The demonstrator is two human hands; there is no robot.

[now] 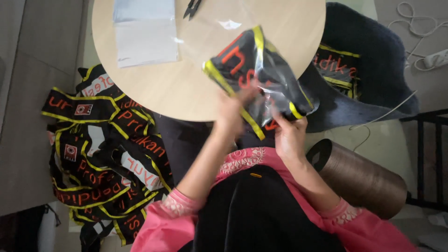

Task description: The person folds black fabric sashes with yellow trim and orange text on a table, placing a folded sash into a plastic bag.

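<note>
Two hands pinch the bagged sash (259, 77): left hand (229, 112) at its yellow edge, right hand (289, 135) gripping the clear bag (275, 100); I'd keep the mouth taut.

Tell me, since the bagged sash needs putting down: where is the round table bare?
Bare wood lies on the round table between the stack of clear bags and the bagged sash. The floor at left is crowded with the sash pile.
</note>
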